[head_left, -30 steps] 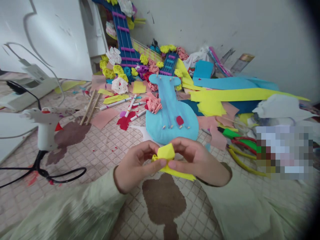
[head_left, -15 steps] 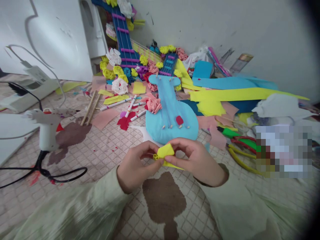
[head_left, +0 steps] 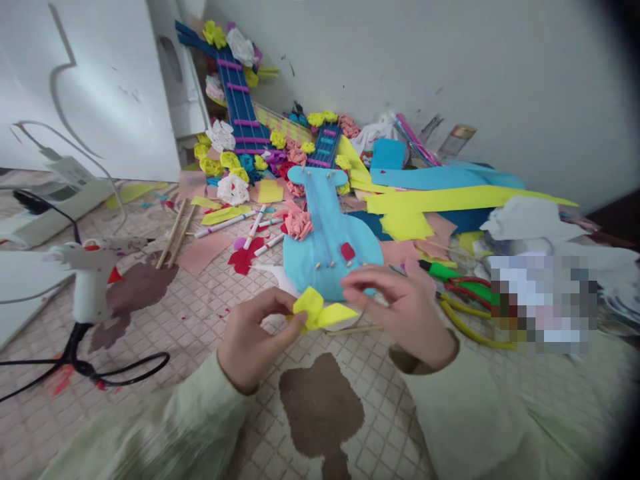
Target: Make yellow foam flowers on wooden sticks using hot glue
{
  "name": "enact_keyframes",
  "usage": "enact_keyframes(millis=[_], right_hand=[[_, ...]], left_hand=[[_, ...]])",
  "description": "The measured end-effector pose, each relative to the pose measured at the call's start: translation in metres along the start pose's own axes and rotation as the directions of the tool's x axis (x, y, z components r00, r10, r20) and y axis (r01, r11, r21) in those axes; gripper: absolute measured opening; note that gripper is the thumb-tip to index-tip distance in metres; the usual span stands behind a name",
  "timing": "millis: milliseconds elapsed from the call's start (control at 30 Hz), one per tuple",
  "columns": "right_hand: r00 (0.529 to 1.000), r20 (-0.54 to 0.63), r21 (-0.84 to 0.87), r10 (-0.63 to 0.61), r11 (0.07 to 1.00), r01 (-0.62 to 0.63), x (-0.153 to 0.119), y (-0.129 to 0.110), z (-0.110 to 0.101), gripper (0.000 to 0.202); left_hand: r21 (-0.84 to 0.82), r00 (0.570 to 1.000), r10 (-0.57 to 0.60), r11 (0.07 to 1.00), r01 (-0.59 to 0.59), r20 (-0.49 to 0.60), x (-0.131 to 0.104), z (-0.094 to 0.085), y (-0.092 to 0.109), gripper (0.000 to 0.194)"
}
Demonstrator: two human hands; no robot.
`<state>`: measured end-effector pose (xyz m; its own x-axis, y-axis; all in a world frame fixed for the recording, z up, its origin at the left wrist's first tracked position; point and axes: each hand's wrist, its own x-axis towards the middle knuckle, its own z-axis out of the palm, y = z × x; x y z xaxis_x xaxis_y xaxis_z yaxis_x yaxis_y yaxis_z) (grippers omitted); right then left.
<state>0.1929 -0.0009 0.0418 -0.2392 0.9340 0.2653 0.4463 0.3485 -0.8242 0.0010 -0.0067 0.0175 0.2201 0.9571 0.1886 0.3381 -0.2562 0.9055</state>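
Note:
My left hand [head_left: 265, 337] pinches a folded yellow crepe paper strip [head_left: 313, 308] between thumb and fingers. The strip's loose end points right, toward my other hand. My right hand [head_left: 400, 313] hovers just beyond that end, fingers curved and a little apart, holding nothing. Right behind both hands lies a light blue guitar shape [head_left: 325, 267], with strings on small pegs and a dark red piece on its body. A pink crepe paper flower [head_left: 299, 225] rests at its left side.
A white glue gun [head_left: 93, 287] with a black cord stands at left, near a power strip [head_left: 60, 207]. Pliers [head_left: 470, 320] lie at right. Yellow paper strips [head_left: 450, 200], markers [head_left: 225, 223] and two decorated dark blue guitars [head_left: 243, 107] fill the back.
My right hand has let go of the yellow crepe paper and moved right. The strip, held by my left hand, now shows opened-out folds. The camera view has shifted slightly.

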Motion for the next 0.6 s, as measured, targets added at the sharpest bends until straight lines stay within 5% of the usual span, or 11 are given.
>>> enact_keyframes(millis=[100,167,233,367,600], right_hand=[[0.997,-0.075,-0.160,0.034,0.986,-0.046,0.003,0.000,-0.023,0.010],[0.975,0.174,-0.281,0.139,0.956,-0.086,0.004,0.003,-0.033,0.008],[0.889,0.378,-0.416,0.257,0.905,-0.084,0.003,0.009,-0.036,0.005],[0.809,0.442,-0.582,0.387,0.810,-0.069,0.001,0.020,-0.029,0.005],[0.797,0.580,-0.390,0.167,0.916,0.092,0.003,0.004,-0.043,0.012]], left_hand=[[-0.138,0.994,-0.026,0.990,0.011,-0.108,0.006,-0.006,-0.005,0.008],[-0.232,0.985,-0.054,0.973,0.014,-0.164,0.010,-0.009,-0.007,0.010],[-0.304,0.979,-0.076,0.953,0.015,-0.191,0.014,-0.011,-0.009,0.011],[-0.378,0.976,-0.104,0.926,0.025,-0.189,0.016,-0.010,-0.011,0.014],[-0.397,0.980,-0.110,0.917,0.035,-0.168,0.016,-0.010,-0.013,0.014]])
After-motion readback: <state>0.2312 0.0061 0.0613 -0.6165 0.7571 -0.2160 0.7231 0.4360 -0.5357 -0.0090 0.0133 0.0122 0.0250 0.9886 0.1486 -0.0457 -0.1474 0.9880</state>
